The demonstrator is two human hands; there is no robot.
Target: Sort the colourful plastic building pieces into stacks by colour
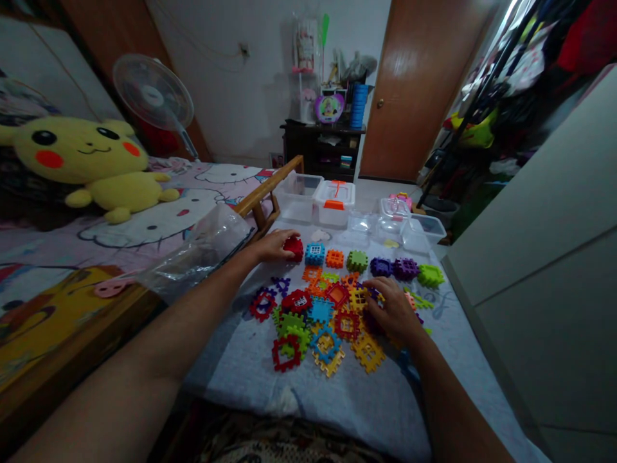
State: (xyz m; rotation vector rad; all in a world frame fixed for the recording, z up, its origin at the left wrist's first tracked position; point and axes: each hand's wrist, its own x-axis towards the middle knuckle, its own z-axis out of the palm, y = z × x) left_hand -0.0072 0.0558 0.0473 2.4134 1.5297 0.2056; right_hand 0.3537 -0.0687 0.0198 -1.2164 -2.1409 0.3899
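Head view: left hand [274,246] grip closed around the red block [294,247], just beside the blue block [315,253] at the row's left end on the counter [241,376], right hand [393,310] resting on the loose pile [318,321], grip hold cannot be told.

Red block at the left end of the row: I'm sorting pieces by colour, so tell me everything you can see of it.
The red plastic block is small and chunky, with a slight sheen, resting on the grey cloth surface. It stands leftmost in the row, close beside a blue windowed block. The left hand covers its left side, fingers curled around it, hiding part of its shape.
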